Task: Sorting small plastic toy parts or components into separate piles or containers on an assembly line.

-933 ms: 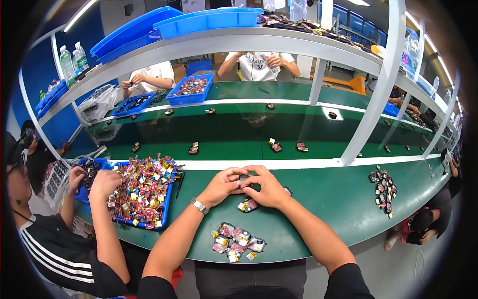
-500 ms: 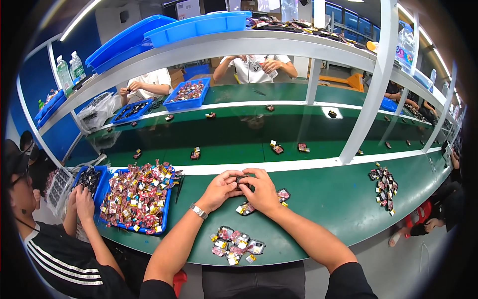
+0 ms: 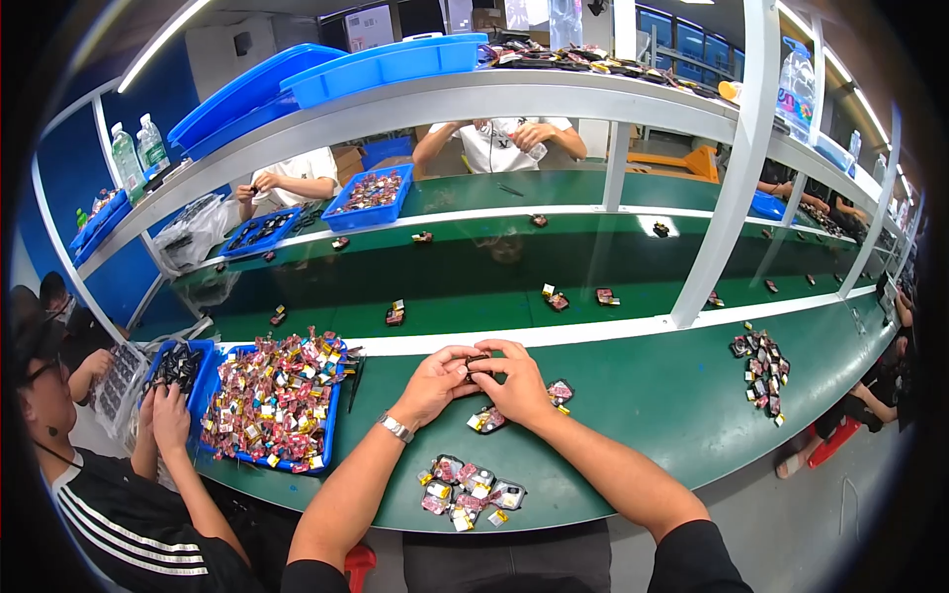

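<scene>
Both hands meet over the green worktop [image 3: 633, 395], in front of me. Between their fingertips is a small black case-like part [image 3: 479, 369], mostly covered by the fingers. My left hand [image 3: 435, 385], with a metal watch on its wrist, grips the part from the left. My right hand [image 3: 514, 385] closes on it from the right, thumb and fingers bent. Below and beside the right hand lie small black-cased assemblies [image 3: 486, 420] with reddish and white pieces, partly hidden by the hand. Closer to me is a group of several similar assemblies [image 3: 471, 488], some with yellow-and-white pieces.
At left, a blue tray [image 3: 334, 435] is heaped with reddish, yellow and white parts; black tweezers [image 3: 357, 381] lie beside it. A co-worker [image 3: 119, 494] sits at left. Another pile of assemblies [image 3: 761, 374] lies at right. Beyond a white rail [image 3: 593, 330], assemblies are spaced along a green belt.
The view has shifted slightly, so the tray and worktop sit a little lower. My fingers have shifted slightly around the black part. The co-worker's hands at left have moved slightly.
</scene>
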Action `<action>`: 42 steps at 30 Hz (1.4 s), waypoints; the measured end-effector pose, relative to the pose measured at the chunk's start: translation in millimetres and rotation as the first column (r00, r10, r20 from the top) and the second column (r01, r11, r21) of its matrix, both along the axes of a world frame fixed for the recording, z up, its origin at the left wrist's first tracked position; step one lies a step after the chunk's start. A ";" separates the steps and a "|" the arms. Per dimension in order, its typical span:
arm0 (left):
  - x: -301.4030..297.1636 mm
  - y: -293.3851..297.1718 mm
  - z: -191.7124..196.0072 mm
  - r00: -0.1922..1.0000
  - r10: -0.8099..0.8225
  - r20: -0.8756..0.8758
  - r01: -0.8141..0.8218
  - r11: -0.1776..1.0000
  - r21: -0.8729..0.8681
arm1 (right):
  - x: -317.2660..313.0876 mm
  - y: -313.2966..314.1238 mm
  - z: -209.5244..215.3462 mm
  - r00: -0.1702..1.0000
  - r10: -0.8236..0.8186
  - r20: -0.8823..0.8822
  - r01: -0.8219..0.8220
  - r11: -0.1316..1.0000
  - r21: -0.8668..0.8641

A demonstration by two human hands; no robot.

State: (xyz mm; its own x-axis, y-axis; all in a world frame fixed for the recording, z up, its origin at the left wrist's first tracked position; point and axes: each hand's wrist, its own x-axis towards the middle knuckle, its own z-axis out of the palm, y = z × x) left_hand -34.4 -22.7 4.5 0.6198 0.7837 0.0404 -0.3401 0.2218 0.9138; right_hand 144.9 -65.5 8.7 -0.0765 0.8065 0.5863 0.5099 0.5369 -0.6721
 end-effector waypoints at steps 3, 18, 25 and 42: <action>4.6 -4.9 5.2 0.999 0.020 0.043 -0.021 0.999 0.026 | 1.4 1.6 0.1 0.999 0.037 0.004 -0.037 0.999 0.022; 8.1 -1.0 -6.7 0.995 0.071 0.072 -0.074 0.997 0.034 | 7.2 2.5 4.9 0.998 0.054 0.023 -0.054 0.998 0.015; 17.8 -9.8 3.5 0.986 0.138 0.092 -0.139 0.990 0.000 | 2.8 2.3 9.9 0.998 -0.015 0.061 0.008 0.994 0.112; 13.2 -7.9 -2.8 0.989 0.127 0.072 -0.123 0.991 -0.060 | -0.1 2.8 11.1 0.975 -0.123 0.187 0.057 0.945 0.324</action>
